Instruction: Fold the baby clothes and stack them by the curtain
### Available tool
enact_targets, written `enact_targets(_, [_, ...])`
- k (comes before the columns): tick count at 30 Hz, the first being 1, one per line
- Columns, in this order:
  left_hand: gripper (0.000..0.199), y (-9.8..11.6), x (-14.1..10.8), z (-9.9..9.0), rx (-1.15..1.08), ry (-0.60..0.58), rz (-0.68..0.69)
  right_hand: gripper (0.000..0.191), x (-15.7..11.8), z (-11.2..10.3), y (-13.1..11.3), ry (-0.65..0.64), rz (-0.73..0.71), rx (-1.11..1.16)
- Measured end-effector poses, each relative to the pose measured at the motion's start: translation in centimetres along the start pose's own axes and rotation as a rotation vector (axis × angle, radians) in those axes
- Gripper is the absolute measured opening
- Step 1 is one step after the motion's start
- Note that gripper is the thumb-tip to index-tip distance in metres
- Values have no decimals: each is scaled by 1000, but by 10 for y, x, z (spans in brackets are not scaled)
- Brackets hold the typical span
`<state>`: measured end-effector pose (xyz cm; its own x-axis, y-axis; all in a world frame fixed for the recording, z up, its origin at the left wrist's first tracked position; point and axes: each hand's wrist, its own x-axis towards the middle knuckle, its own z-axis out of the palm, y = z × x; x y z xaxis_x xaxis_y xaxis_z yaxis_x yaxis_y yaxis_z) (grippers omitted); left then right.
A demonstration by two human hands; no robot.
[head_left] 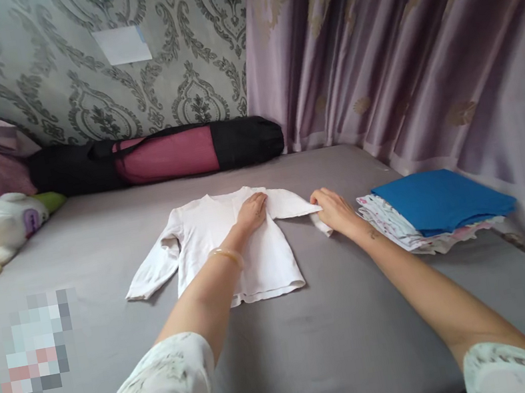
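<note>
A small white long-sleeved shirt [208, 233] lies spread on the grey bed sheet [367, 327], its collar toward the wall. My left hand [252, 212] rests on the shirt near the shoulder on the right side; its fingers lie close together on the cloth. My right hand [333, 208] pinches the right-side sleeve, which stretches out sideways, its cuff end hanging below my fingers. The other sleeve lies slanted down to the left.
To the right is a stack of folded clothes with a blue one [440, 199] on top. A black and pink bag [164, 156] lies along the wall. Plush toys [5, 221] sit at the left. Purple curtains [307, 46] hang at the right.
</note>
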<state>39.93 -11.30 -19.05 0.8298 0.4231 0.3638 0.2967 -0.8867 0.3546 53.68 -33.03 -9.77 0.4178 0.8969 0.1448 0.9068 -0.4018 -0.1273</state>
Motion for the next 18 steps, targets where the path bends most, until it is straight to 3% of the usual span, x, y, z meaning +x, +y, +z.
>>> enact_targets(3, [40,1,1,-1,20,-3,-12,29,-12,-4,-2,120,-149,-318])
enact_targets(6, [40,1,0,-1,35,-11,-16,33,-24,1,9,-6,-240,-410])
enact_targets(9, [40,2,-1,0,48,-9,-13,44,-30,2,28,-177,-230,-305])
enact_targets(13, [41,2,-1,-1,47,-2,-7,50,-20,-5,45,-270,-70,-104])
enact_targets(18, [41,2,-1,-1,41,-8,-5,37,3,-2,47,-274,184,-95])
